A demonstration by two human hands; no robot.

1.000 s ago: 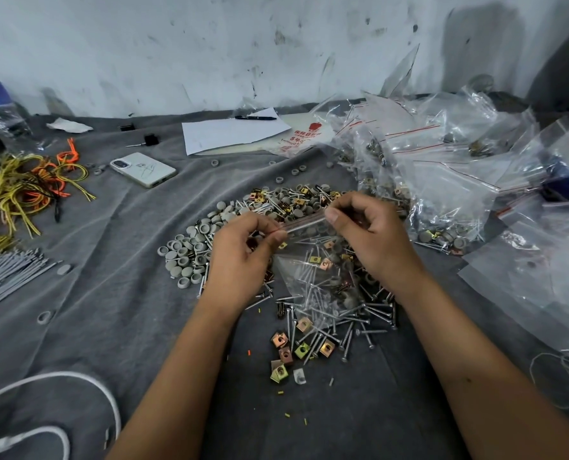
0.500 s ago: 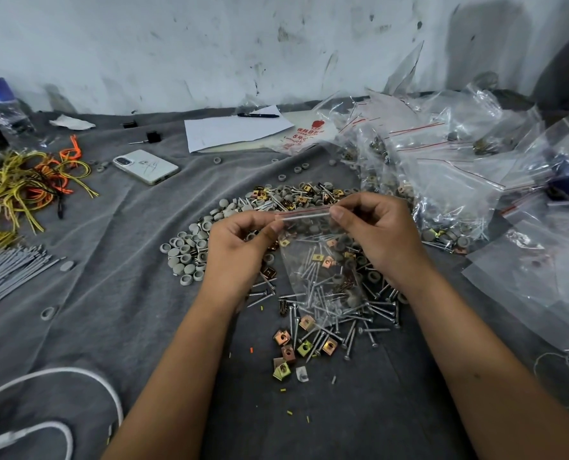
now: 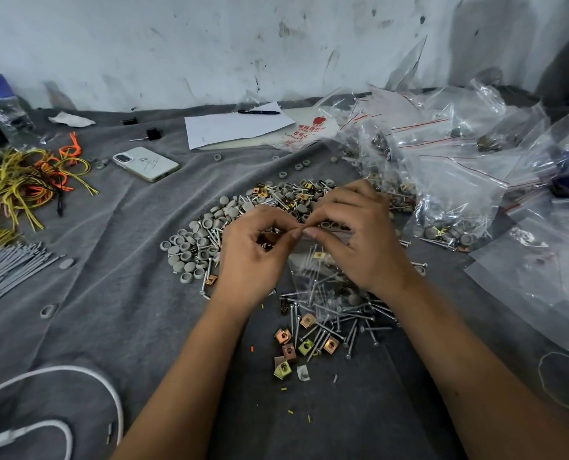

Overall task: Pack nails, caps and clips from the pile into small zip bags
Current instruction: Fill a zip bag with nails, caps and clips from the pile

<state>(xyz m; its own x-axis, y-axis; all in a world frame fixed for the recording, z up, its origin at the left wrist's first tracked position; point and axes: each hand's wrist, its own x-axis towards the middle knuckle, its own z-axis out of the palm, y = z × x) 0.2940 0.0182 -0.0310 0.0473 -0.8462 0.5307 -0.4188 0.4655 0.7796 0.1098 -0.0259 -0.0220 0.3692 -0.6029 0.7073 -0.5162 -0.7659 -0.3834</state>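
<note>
A small clear zip bag [image 3: 323,277] hangs between my hands over the pile, with nails, a yellow clip and a grey cap inside it. My left hand [image 3: 253,257] pinches the bag's top edge at its left end. My right hand [image 3: 359,234] pinches the same edge right beside it, fingertips almost touching. The pile spreads on the grey cloth: grey caps [image 3: 193,247] to the left, loose nails [image 3: 346,320] below the bag, coloured metal clips [image 3: 296,343] nearest me.
Filled zip bags [image 3: 449,187] are heaped at the right, with empty bags [image 3: 542,283] beside them. A phone [image 3: 145,163], paper and pen [image 3: 236,126] lie at the back. Yellow and orange ties [image 3: 20,184], grey strips [image 3: 4,273] and a white cable [image 3: 87,380] sit at the left.
My right hand has slid left along the bag's top edge until its fingertips meet the left hand's. The left hand has stayed at the edge's left end.
</note>
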